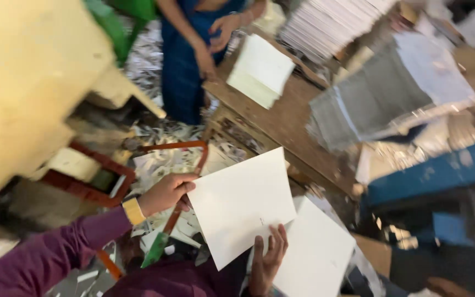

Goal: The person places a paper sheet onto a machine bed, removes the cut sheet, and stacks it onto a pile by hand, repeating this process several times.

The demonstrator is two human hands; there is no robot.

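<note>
1. Right hand (268, 258), nearest the camera, fingers spread flat against the lower edge of a white sheet (240, 203); thumb hidden, so I cannot tell if it pinches or only presses.
2. Left hand (166, 192), in a purple sleeve (45, 253) with a yellow wristband (133, 211), is clamped on the sheet's left corner, thumb on top.
3. The sheet is held up between both hands, tilted, blank side up, above the floor litter.
4. Second white sheet (317, 256) sits just right of and below the held sheet, partly overlapped by it.
5. Under the held sheet's left side: a red-and-green metal frame (180, 187) and paper scraps (166, 159) on the floor.
6. Left of the sheet, a red tray-like box (86, 187), and beyond it a large pale yellow block (23, 82).
7. Behind the sheet, a wooden table (287, 121) carries a pale folded stack (260, 70).
8. Right of the sheet: blurred grey paper bundles (380, 93) over a blue box (430, 173).
9. Farthest back, another person in blue clothing (182, 66) stands at the table's far corner, one hand (224, 27) near the pale stack; a tall white paper pile (331, 22) is beside them.
</note>
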